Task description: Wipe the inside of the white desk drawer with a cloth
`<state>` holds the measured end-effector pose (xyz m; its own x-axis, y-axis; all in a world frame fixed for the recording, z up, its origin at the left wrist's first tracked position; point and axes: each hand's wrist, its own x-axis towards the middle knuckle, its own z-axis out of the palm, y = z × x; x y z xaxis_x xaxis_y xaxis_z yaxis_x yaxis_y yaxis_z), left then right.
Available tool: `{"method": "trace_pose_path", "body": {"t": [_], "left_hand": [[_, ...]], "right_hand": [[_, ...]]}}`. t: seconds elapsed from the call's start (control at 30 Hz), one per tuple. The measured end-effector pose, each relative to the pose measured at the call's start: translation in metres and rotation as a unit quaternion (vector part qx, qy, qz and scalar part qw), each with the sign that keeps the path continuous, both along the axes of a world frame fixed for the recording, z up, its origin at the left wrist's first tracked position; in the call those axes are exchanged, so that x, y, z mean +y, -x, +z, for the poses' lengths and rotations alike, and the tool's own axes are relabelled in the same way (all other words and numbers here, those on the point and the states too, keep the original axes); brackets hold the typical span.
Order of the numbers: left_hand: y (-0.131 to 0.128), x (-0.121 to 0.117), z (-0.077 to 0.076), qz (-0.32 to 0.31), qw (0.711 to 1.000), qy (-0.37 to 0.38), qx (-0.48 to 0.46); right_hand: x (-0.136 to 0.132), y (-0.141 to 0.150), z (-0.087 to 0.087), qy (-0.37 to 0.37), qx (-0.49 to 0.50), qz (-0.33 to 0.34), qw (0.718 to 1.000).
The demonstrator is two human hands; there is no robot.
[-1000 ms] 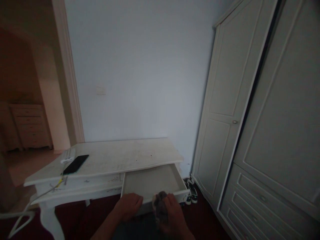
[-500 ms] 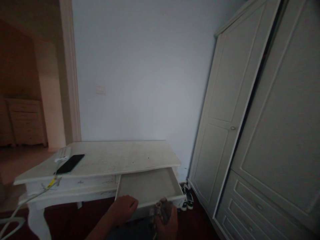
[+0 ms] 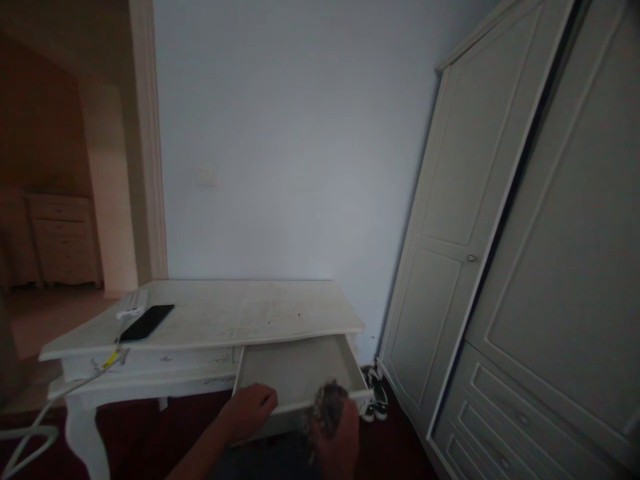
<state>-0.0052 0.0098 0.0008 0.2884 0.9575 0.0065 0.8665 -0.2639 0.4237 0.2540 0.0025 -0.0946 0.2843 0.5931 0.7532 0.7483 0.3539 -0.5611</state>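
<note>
The white desk drawer (image 3: pixel 295 367) is pulled out, and its grey bottom shows. At the drawer's front left corner is my left hand (image 3: pixel 250 408), closed, with its fingers curled over the front edge and partly hidden. My right hand (image 3: pixel 340 437) grips a crumpled grey-brown patterned cloth (image 3: pixel 329 405), blurred by motion, just over the drawer's front edge towards the right. Part of the cloth hangs down below that hand.
A phone (image 3: pixel 147 323) lies on the white desk (image 3: pixel 240 303) beside a white power strip (image 3: pixel 133 305) with a cable. Dark shoes (image 3: pixel 376 395) stand on the floor between the desk and a white wardrobe (image 3: pixel 450 220). A doorway opens at the left.
My right hand has risen slightly with the cloth, which now reaches higher over the drawer's front edge. My left hand stays at the drawer's corner. The view has shifted slightly left.
</note>
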Motion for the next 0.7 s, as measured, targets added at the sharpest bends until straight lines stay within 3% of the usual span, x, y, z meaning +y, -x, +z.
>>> {"method": "trace_pose_path", "body": {"t": [0.17,0.3,0.4,0.47,0.57,0.7], "left_hand": [[0.011,0.009,-0.006,-0.016,1.0,-0.01,-0.012],[0.006,0.006,0.003,-0.019,1.0,0.007,-0.024],[-0.003,-0.001,0.013,0.0,1.0,0.011,-0.007],[-0.007,-0.004,0.017,0.008,1.0,0.013,-0.003],[-0.009,-0.006,0.02,-0.004,1.0,0.015,-0.008],[-0.008,-0.006,0.02,-0.017,0.999,0.011,0.05]], "right_hand": [[-0.023,0.111,0.015,0.025,-0.17,0.156,0.973],[-0.026,0.14,0.001,-0.044,-0.207,0.212,0.954],[-0.021,0.125,-0.015,-0.096,-0.27,0.235,0.929],[-0.017,0.104,-0.015,-0.09,-0.276,0.23,0.929],[-0.013,0.06,0.002,-0.052,-0.198,0.166,0.965],[-0.006,-0.018,0.041,0.035,-0.049,0.062,0.996]]}}
